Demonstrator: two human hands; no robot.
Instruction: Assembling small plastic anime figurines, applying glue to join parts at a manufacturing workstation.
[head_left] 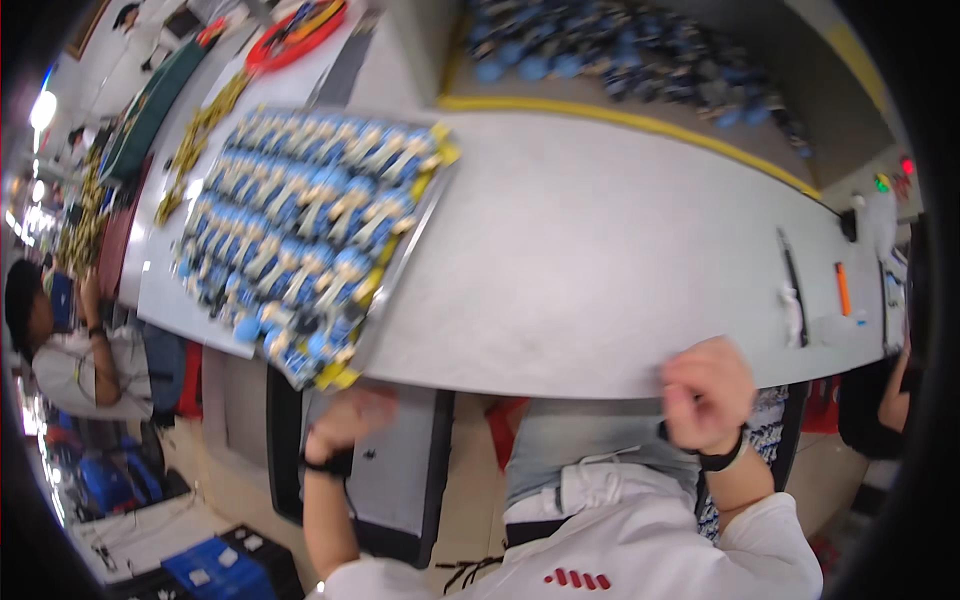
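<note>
Both my hands at the table's near edge

My left hand point(345, 418) hangs loosely curled under the tray point(405, 250) of blue-and-cream parts point(300, 225); my right hand point(705, 390) is fisted, empty, at the grey table point(600, 260).

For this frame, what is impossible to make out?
- Left hand: motion-blurred below the table edge; whether it holds anything cannot be told.
- Right hand: curled and blurred; its contents are hidden by the fingers.
- Blue and cream parts on the tray: too small and smeared to identify.
- Blue pieces in the bin at the top: blurred and cut off by the upper edge.
</note>
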